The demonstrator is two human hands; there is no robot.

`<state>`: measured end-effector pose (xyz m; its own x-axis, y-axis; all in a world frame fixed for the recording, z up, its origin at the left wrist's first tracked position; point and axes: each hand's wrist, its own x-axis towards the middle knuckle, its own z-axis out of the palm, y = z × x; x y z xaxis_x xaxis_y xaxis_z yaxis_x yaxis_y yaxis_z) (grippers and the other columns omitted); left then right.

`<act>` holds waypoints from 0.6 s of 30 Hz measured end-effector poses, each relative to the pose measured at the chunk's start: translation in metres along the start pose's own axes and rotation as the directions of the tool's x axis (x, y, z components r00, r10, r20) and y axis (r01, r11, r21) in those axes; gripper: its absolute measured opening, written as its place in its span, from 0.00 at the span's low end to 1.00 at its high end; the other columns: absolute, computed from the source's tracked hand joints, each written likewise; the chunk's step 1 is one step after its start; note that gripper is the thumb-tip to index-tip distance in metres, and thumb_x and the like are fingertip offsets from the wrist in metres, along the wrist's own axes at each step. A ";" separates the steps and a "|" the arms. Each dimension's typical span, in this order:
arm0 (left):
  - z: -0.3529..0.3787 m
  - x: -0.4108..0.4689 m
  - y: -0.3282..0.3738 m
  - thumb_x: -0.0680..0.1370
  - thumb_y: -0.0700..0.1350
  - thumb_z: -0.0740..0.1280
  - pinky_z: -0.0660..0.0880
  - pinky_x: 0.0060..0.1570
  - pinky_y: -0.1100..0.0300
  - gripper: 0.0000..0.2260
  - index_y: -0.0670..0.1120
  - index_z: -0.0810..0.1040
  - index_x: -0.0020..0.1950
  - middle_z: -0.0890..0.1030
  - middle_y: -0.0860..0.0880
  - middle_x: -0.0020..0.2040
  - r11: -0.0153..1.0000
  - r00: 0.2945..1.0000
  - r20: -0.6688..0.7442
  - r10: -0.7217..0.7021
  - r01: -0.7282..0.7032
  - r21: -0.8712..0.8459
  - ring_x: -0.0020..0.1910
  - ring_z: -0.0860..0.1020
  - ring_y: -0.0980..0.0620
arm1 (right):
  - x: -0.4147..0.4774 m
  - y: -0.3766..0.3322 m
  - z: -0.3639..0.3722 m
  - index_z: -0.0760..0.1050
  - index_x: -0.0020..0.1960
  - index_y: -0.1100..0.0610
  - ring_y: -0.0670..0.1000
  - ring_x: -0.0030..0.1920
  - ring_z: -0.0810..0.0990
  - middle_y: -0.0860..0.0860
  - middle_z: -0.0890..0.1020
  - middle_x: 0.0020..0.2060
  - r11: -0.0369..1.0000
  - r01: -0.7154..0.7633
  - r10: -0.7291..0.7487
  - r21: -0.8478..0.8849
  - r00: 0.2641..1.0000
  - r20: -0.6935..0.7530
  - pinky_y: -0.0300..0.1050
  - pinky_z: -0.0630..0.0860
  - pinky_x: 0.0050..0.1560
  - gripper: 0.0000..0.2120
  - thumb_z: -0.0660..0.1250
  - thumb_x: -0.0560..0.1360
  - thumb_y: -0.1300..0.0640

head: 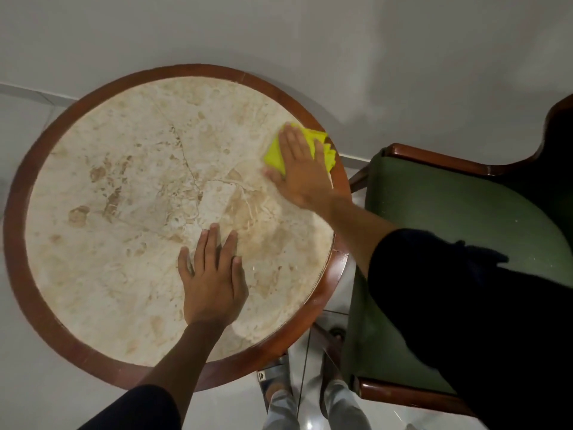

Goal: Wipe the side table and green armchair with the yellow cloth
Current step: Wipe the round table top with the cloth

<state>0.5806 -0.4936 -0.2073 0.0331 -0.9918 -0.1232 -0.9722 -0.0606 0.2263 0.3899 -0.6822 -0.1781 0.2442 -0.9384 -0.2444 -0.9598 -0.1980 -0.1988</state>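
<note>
Although the wall and pale floor fill much of the view, what we work on is the round desk (18,225), a marble-look top set in a dark wooden rim. To its right stands the green armchair (459,209), its seat partly covered by our dark right sleeve, and we judge it not yet wiped, since the cloth is on the desk.

Our left hand (214,280) lies flat and released on the near half of the top, fingers spread, holding nothing; we take it to be steadying us as we lean over. Our right hand (302,172) is pressed palm-down on the yellow cloth (274,155), which sits folded at the far right edge of the desk, just beside the rim, its layered corners fanning out past the fingers. The hand is not clenched around it; it pins the cloth flat against the stone.

We expect the cloth to be light, soft and limp, so it will bunch or unfold if pushed only from one corner. Broad palm pressure over the middle of the fold should keep it together. The polished top looks smooth, so the cloth should glide easily. Whether the cloth is damp we cannot tell from here. The softer chair fabric may drag it more.
</note>
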 end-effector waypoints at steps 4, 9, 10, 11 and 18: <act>-0.004 -0.002 0.001 0.83 0.52 0.46 0.51 0.76 0.39 0.23 0.52 0.61 0.78 0.60 0.45 0.80 1.000 1.000 -0.008 0.000 0.000 0.014 0.80 0.58 0.47 | -0.088 -0.035 0.028 0.46 0.80 0.58 0.54 0.80 0.43 0.54 0.47 0.80 0.989 0.146 -0.146 0.040 0.989 0.008 0.60 0.40 0.76 0.37 0.49 0.80 0.37; -0.006 -0.001 0.001 0.82 0.50 0.50 0.55 0.73 0.37 0.23 0.49 0.65 0.77 0.64 0.42 0.78 0.998 0.998 -0.050 0.043 -0.041 0.038 0.78 0.62 0.43 | -0.178 -0.003 0.036 0.59 0.77 0.60 0.55 0.78 0.59 0.56 0.60 0.78 0.998 -0.009 0.011 0.062 1.000 -0.026 0.63 0.57 0.72 0.32 0.57 0.77 0.46; -0.005 -0.002 0.003 0.82 0.50 0.51 0.56 0.72 0.37 0.23 0.47 0.65 0.77 0.64 0.41 0.78 0.997 0.996 -0.067 0.053 -0.049 0.055 0.77 0.62 0.42 | -0.186 0.009 0.032 0.61 0.76 0.60 0.55 0.76 0.62 0.56 0.63 0.77 0.993 -0.063 0.066 0.099 0.997 -0.030 0.63 0.61 0.71 0.32 0.60 0.75 0.49; -0.004 -0.004 0.005 0.82 0.49 0.51 0.58 0.71 0.37 0.23 0.45 0.66 0.76 0.65 0.39 0.77 0.997 0.995 -0.093 0.046 -0.039 0.074 0.77 0.64 0.40 | -0.191 0.023 0.028 0.62 0.76 0.59 0.55 0.76 0.64 0.56 0.64 0.76 0.981 -0.114 0.120 0.156 0.992 -0.027 0.62 0.64 0.70 0.32 0.62 0.74 0.51; 0.009 -0.061 0.144 0.80 0.46 0.58 0.66 0.71 0.37 0.16 0.47 0.70 0.68 0.69 0.44 0.73 0.951 0.972 -0.113 0.207 -0.227 -0.209 0.73 0.68 0.42 | -0.227 0.145 -0.021 0.63 0.74 0.65 0.62 0.72 0.68 0.63 0.68 0.73 0.760 -0.236 0.420 0.605 0.889 -0.182 0.60 0.65 0.71 0.26 0.55 0.79 0.54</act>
<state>0.4360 -0.4405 -0.1758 -0.1426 -0.9891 0.0366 -0.8838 0.1439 0.4452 0.1926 -0.5036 -0.1318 -0.2115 -0.9690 -0.1279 -0.7039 0.2418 -0.6679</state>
